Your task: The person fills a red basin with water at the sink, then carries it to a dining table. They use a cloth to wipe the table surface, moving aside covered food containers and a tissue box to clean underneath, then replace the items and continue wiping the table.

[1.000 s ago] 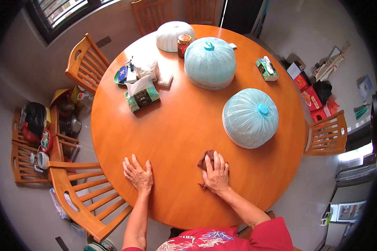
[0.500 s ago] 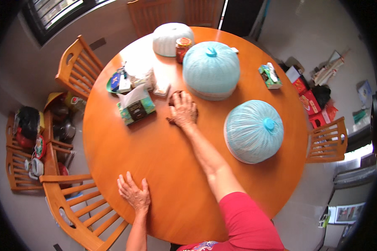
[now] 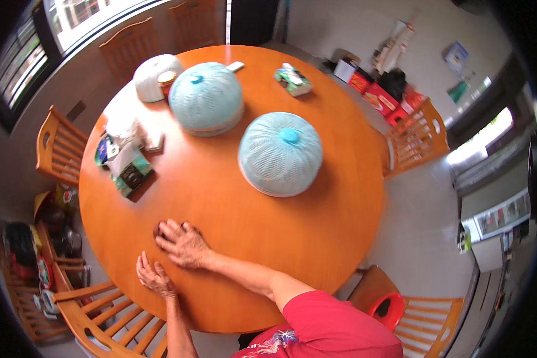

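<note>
My right hand (image 3: 187,246) presses a dark brown cloth (image 3: 159,230) onto the round orange-brown wooden table (image 3: 221,206), near its front left part. Only the rim of the cloth shows past my fingers. Just nearer to me, my left hand (image 3: 155,278) is open over the table's near left edge, fingers apart and holding nothing. Farther off on the left stands a green and black tissue box (image 3: 131,178) with a white tissue sticking out.
Two light-blue mesh food covers (image 3: 280,154) (image 3: 206,98) stand on the table; behind are a whitish cover (image 3: 152,77) and a red jar (image 3: 166,82). A green tissue packet (image 3: 293,80) lies at the far side. Wooden chairs (image 3: 110,310) ring the table.
My right hand has swept the cloth from the table's middle back toward me and left, close to my left hand. The view has swung to the right.
</note>
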`<move>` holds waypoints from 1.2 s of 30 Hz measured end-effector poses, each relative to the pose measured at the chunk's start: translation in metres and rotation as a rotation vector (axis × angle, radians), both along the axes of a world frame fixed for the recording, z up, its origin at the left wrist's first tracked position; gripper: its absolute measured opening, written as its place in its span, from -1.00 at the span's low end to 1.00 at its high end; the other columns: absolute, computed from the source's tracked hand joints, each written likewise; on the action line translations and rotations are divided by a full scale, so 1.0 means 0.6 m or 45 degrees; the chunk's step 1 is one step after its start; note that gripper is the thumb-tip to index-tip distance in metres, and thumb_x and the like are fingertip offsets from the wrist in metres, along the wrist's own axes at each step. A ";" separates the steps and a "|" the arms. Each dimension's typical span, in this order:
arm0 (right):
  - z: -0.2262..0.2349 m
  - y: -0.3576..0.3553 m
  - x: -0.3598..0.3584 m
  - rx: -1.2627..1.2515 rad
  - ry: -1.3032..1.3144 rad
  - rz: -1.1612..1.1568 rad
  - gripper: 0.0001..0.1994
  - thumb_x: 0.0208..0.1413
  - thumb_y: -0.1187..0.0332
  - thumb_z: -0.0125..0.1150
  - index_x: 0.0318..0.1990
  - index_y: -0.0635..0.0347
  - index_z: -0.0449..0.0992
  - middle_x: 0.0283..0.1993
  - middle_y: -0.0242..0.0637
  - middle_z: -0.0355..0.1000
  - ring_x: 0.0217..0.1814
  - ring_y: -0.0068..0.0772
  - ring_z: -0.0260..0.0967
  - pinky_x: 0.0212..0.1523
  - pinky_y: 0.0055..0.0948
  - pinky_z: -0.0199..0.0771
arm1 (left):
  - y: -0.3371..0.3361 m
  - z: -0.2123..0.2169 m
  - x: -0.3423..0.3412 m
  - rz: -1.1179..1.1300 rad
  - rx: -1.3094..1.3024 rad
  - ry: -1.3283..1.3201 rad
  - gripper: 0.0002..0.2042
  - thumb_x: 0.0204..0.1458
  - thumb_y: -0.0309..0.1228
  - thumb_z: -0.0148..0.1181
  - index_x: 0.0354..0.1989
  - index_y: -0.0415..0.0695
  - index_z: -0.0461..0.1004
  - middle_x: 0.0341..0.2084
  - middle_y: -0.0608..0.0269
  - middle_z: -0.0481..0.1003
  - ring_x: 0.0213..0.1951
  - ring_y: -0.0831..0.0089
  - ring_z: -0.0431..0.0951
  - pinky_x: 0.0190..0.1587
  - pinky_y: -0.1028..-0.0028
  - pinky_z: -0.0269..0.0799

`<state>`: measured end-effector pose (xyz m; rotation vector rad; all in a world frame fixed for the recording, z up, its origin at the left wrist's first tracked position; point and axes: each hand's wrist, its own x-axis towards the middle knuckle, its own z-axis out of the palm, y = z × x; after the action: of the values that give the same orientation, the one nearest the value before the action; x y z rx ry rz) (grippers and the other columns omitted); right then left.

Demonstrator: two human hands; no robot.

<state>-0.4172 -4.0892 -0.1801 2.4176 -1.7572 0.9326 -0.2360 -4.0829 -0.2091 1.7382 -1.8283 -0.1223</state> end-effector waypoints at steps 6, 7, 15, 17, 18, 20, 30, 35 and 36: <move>-0.001 0.211 0.020 0.053 -0.054 0.012 -0.48 -0.01 0.12 0.20 0.14 0.02 0.38 0.35 -0.09 0.08 0.39 -0.14 -0.01 0.14 -0.13 0.11 | -0.005 -0.004 -0.009 -0.020 0.001 -0.135 -0.45 0.17 0.12 -0.09 0.14 -0.02 0.43 0.15 0.05 0.32 0.20 0.10 0.26 0.23 0.09 0.10; -0.001 0.245 0.018 0.010 -0.048 -0.032 -0.48 -0.01 0.10 0.20 0.14 0.00 0.38 0.35 -0.11 0.08 0.38 -0.16 0.00 0.14 -0.15 0.11 | -0.005 -0.005 -0.005 -0.008 -0.001 -0.189 -0.46 0.16 0.12 -0.06 0.12 -0.01 0.44 0.15 0.05 0.32 0.20 0.10 0.26 0.22 0.09 0.12; 0.010 0.507 -0.052 0.135 -0.037 -0.595 -0.47 -0.07 0.15 0.22 0.14 -0.07 0.38 0.34 -0.13 0.12 0.32 -0.12 0.08 0.16 -0.12 0.12 | -0.012 -0.007 -0.007 0.045 0.055 -0.395 -0.46 0.10 0.17 0.01 0.10 0.08 0.47 0.16 0.16 0.35 0.16 0.12 0.33 0.14 0.06 0.25; 0.015 0.552 -0.077 0.103 0.016 -0.894 -0.51 -0.08 0.19 0.17 0.11 -0.10 0.39 0.31 -0.17 0.15 0.30 -0.13 0.10 0.14 -0.12 0.14 | -0.024 -0.010 0.005 0.002 0.055 -0.415 -0.45 0.09 0.18 0.01 0.12 0.10 0.46 0.17 0.17 0.34 0.16 0.10 0.33 0.14 0.05 0.24; 0.032 0.568 -0.097 0.074 0.093 -1.041 -0.55 -0.08 0.21 0.17 0.05 -0.12 0.41 0.27 -0.20 0.18 0.27 -0.17 0.12 0.09 -0.14 0.17 | -0.031 -0.010 0.017 -0.014 0.051 -0.399 -0.45 0.09 0.18 0.01 0.12 0.10 0.46 0.17 0.18 0.35 0.16 0.10 0.33 0.14 0.04 0.24; 0.037 0.605 -0.147 0.019 0.142 -1.300 -0.64 -0.09 0.26 0.16 -0.05 -0.15 0.45 0.17 -0.30 0.23 0.22 -0.23 0.16 0.00 -0.16 0.22 | -0.037 -0.011 0.026 -0.038 0.100 -0.390 -0.44 0.07 0.17 0.05 0.16 0.11 0.41 0.19 0.17 0.31 0.18 0.06 0.30 0.15 -0.02 0.22; 0.099 0.666 -0.347 0.111 0.086 -1.634 -0.61 0.00 0.35 0.16 0.03 0.13 0.33 -0.13 -0.13 0.17 -0.14 -0.12 0.21 -0.18 -0.11 0.37 | 0.056 0.017 -0.055 -0.421 -0.030 -0.056 -0.56 -0.09 -0.33 0.38 0.01 -0.05 0.46 0.15 0.00 0.23 0.17 0.02 0.23 0.14 0.09 0.24; 0.038 0.645 -0.219 0.065 -0.095 -0.713 -0.61 -0.04 0.45 0.13 0.03 0.02 0.44 -0.09 -0.26 0.26 -0.08 -0.15 0.21 -0.04 -0.16 0.30 | 0.229 0.064 -0.228 -0.832 0.041 0.200 -0.63 -0.07 -0.47 0.32 -0.04 -0.12 0.45 0.15 -0.03 0.22 0.19 0.02 0.21 0.21 0.15 0.16; 0.034 0.646 -0.230 0.065 -0.113 -0.696 -0.58 -0.05 0.43 0.15 0.04 0.00 0.44 -0.08 -0.29 0.28 -0.06 -0.18 0.21 -0.05 -0.18 0.29 | 0.252 0.066 -0.254 -0.881 0.056 0.209 -0.63 -0.06 -0.48 0.31 -0.03 -0.13 0.44 0.16 -0.04 0.21 0.20 0.01 0.19 0.22 0.14 0.15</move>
<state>-0.5553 -3.7017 -0.1594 1.7698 -2.3133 0.9333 -0.3882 -3.9315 -0.1692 1.0139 -2.2277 -0.5634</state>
